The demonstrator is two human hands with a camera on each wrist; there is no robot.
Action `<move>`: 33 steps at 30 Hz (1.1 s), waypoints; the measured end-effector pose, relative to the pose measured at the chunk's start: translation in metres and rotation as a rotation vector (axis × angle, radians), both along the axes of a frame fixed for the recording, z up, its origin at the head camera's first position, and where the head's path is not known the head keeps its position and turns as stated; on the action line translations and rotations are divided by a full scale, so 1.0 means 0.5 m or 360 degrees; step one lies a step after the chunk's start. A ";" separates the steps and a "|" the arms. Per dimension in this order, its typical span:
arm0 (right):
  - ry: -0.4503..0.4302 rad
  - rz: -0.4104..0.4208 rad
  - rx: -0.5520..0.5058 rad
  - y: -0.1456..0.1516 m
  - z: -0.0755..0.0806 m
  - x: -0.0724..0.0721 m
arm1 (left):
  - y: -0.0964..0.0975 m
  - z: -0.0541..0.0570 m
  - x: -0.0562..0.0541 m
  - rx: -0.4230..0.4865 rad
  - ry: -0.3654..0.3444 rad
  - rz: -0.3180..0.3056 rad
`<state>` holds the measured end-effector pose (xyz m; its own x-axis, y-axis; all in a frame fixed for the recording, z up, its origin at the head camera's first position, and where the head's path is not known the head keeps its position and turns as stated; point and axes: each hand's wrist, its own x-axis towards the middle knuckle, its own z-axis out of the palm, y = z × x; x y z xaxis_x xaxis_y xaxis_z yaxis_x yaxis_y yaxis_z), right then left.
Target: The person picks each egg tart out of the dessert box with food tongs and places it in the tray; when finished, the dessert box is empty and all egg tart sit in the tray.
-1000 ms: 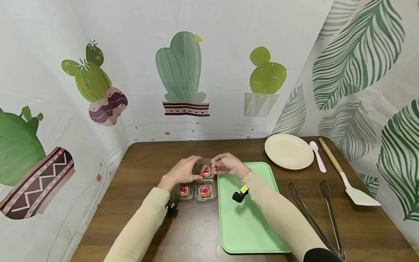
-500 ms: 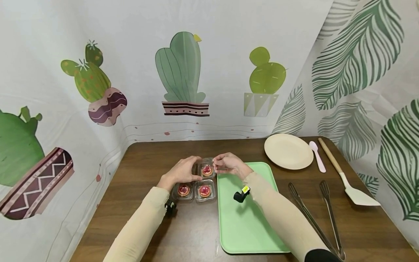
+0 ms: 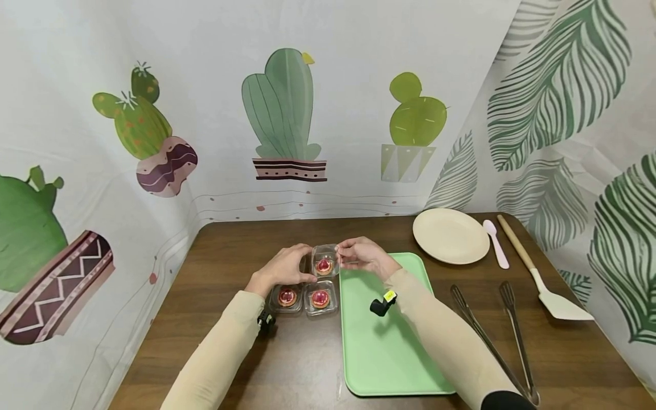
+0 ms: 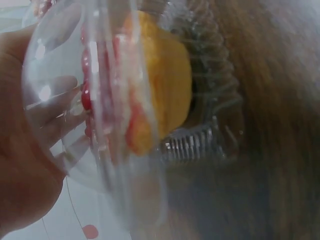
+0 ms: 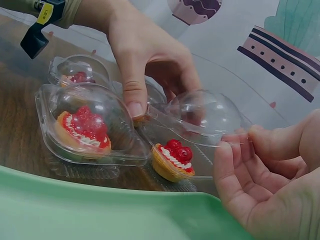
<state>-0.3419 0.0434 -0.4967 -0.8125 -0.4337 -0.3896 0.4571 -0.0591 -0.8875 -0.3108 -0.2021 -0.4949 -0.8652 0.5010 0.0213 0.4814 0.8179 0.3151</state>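
Note:
Three clear plastic tart boxes show in the head view. My right hand [image 3: 365,257] pinches the edge of the domed lid [image 5: 205,117] of the far box, and that lid stands raised. Under it a red-topped tart [image 5: 173,159] sits in the base. My left hand [image 3: 284,266] holds the same box at its left side, thumb in front and fingers behind. Two closed tart boxes, a left one [image 3: 287,299] and a right one [image 3: 320,298], stand nearer. In the left wrist view, a boxed tart [image 4: 165,75] is close and blurred.
A green tray [image 3: 389,353] lies right of the boxes, under my right forearm. Farther right are a cream plate [image 3: 451,236], a pink spoon [image 3: 496,245], a wooden-handled spatula [image 3: 561,304] and metal tongs [image 3: 520,336]. A patterned cloth [image 3: 353,114] hangs behind the table [image 3: 246,236].
The far box's lid has lifted higher and shows more clearly above the tart. My right hand has shifted slightly right and up with its edge; the left hand has hardly moved.

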 end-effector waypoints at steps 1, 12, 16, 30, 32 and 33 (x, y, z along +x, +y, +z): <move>-0.0001 0.0000 -0.0004 0.001 0.001 0.000 | 0.001 0.001 0.000 0.0001 -0.0005 -0.0002; 0.0086 0.0033 -0.0069 0.014 0.012 0.007 | 0.005 0.001 -0.002 -0.0046 -0.0006 0.0003; 0.0125 0.0047 -0.0096 0.019 0.015 0.010 | 0.006 -0.003 -0.003 -0.0071 -0.0018 0.0014; 0.0293 0.0077 -0.0224 0.027 0.042 0.023 | 0.009 -0.004 -0.005 -0.0104 -0.0056 0.0045; 0.0321 0.0079 -0.0240 0.028 0.045 0.025 | 0.010 -0.005 -0.006 -0.0123 -0.0050 0.0049; 0.0335 0.0075 -0.0248 0.029 0.046 0.026 | 0.010 -0.006 -0.006 -0.0126 -0.0045 0.0048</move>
<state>-0.3290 0.0576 -0.4739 -0.8461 -0.5143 -0.1398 0.2690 -0.1856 -0.9451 -0.3139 -0.1971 -0.4977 -0.8797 0.4738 -0.0417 0.4480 0.8548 0.2619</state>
